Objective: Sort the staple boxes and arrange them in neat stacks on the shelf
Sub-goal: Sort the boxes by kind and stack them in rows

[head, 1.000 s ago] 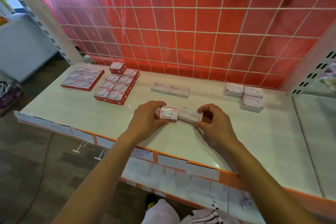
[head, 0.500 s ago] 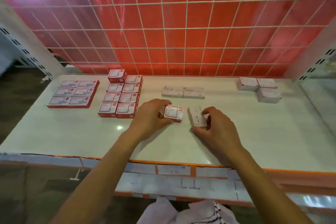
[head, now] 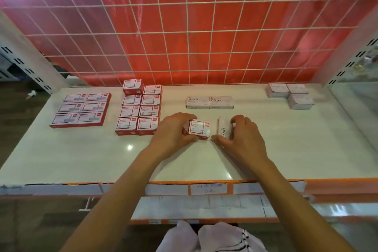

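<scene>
"Red-and-white box [head: 199,129]: position?" asks the supervisor.

"Front middle of the shelf [head: 286,149], gripped by the left hand [head: 173,131]. Fingers are curled over its far edge, thumb at the near edge. Just beside it, with a narrow gap between, the right hand [head: 243,135] holds a white box [head: 224,130] marked STAPLES, turned end-on. Fingers wrap its far end and the thumb lies along its near side. I cannot tell whether either box is lifted clear of the surface."

"Step in hand?"

"Sorting, in my judgement: two kinds are being parted, one per hand. A red block [head: 140,108] stands to the left in two columns, with one extra box stacked at its rear corner. A white pair [head: 209,102] lies side by side behind the hands. Flat red packs [head: 80,109] at far left and pale boxes [head: 289,95] at right rear are well apart."

"Next move?"

"Probably the red one goes left to its block and the white one back to its pair. The white box needs turning to match the pair's heading, then setting down flush, edges aligned."
</scene>
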Motion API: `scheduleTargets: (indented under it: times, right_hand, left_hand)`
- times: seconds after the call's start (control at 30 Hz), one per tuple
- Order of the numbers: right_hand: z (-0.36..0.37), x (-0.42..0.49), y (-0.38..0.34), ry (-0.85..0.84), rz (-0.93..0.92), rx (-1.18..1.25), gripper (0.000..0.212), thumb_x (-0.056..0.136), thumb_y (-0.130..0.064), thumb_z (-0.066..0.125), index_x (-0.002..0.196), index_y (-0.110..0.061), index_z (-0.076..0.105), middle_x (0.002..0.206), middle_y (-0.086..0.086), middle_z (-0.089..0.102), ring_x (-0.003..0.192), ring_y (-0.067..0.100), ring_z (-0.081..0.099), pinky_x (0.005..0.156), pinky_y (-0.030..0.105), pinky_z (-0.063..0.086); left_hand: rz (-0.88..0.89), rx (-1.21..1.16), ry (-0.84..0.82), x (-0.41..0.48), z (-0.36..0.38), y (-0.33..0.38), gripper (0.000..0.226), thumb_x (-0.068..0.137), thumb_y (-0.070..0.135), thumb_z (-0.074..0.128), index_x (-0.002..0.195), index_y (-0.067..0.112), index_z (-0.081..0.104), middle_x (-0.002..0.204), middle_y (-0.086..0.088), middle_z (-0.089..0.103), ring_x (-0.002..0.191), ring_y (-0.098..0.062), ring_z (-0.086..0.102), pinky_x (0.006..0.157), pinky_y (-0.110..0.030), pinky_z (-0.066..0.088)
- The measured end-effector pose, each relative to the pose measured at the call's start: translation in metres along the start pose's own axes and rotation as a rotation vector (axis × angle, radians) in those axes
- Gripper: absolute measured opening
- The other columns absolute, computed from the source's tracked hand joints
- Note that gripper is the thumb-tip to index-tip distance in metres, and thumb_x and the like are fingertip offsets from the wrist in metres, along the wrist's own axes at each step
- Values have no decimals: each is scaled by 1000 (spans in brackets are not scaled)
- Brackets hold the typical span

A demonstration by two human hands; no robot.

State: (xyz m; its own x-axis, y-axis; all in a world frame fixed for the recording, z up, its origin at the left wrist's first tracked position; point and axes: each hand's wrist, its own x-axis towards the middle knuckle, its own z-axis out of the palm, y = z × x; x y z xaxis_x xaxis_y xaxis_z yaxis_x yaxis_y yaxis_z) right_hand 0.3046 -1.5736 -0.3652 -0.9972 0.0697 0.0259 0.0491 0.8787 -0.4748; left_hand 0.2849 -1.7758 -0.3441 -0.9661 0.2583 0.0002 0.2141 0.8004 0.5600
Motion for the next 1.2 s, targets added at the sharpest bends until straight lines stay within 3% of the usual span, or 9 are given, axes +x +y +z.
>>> scheduleTargets:
  times: [0.2,0.4,0.53,0.63,0.73,0.8,0.93,1.07,1.2]
  right_hand:
    - [-5,11,9,-137,-106,101,42,85,-14,63,125,-20,54,119,2,58,110,22,49,88,32,45]
    - [-23,28,26,-225,-155,21,48,75,7,68,113,-21,68,119,0,60,115,20,46,90,25,40]
    - [-26,23,27,-157,-118,116,41,75,8,69,106,-18,70,128,4,46,122,22,38,93,25,43]
    - [-25,14,31,71,-17,177,24,88,-20,62,111,-16,57,112,5,53,105,23,50,77,25,41]
    - [-20,7,28,8,109,85,58,73,-66,63,100,-18,45,92,-2,52,84,18,52,62,33,49]
    - [-19,5,25,-50,110,4,71,63,-74,65,101,-19,42,92,-4,51,84,17,52,65,37,52]
    - [-18,9,25,-114,25,109,58,72,-41,74,113,-18,40,111,2,52,98,19,49,77,35,50]
    - [-21,12,28,-152,-34,182,53,79,-16,69,124,-17,42,122,3,54,106,19,47,84,34,50]
    - [-29,15,34,-193,-50,308,46,84,-13,67,125,-17,46,126,5,56,112,19,54,71,10,45]
  left_hand:
    - [-28,-23,-26,-3,-2,7,60,74,36,79,129,23,57,128,2,60,106,-13,57,88,-24,46]
    - [-27,-6,-91,-4,0,17,58,76,35,78,129,29,56,130,7,59,85,-1,54,63,0,39]
    - [-41,12,-64,-2,2,20,60,76,36,78,131,27,55,130,6,58,92,-2,53,70,-2,37]
    - [-56,26,-61,-2,4,20,60,77,37,77,132,27,54,131,6,58,104,-7,56,81,-11,40]
    - [-64,31,-48,0,7,21,60,77,37,77,132,27,54,132,5,58,112,-11,56,85,-16,42]
    - [-63,35,-39,1,8,23,60,77,38,77,131,27,55,132,5,58,113,-12,56,85,-16,43]
    - [-72,32,-37,3,10,26,61,76,38,77,132,27,54,133,4,57,110,-13,58,88,-22,47]
    - [-88,10,-27,1,10,25,62,76,37,78,132,27,54,133,4,57,103,-11,59,80,-16,45]
    - [-91,3,-21,-2,11,22,62,76,35,78,132,25,54,133,3,58,110,-14,58,85,-22,49]
